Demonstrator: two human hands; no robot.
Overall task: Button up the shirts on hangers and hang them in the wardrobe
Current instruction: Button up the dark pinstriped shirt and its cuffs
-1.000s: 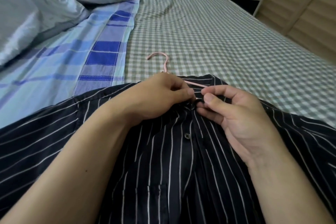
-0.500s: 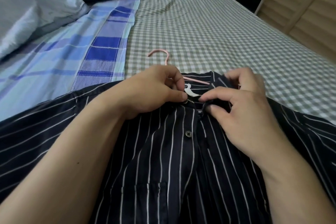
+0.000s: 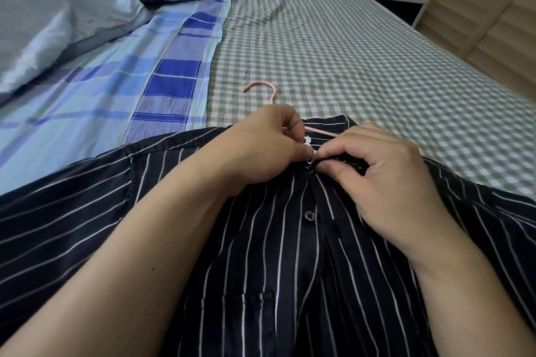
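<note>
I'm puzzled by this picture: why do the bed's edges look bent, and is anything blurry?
Head view: the wide-angle lens bows the checked bedsheet and wardrobe outward; soft daylight, no glare; the striped shirt and both hands are sharp.

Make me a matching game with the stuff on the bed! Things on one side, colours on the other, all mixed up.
Things:
1. hanger hook
2. shirt
3. bed sheet
4. crumpled duvet

Colours:
A. green and white checks
B. pale blue-grey
C. pink
D. dark navy with thin white stripes

Pairs: 1-C, 2-D, 3-A, 4-B
</note>
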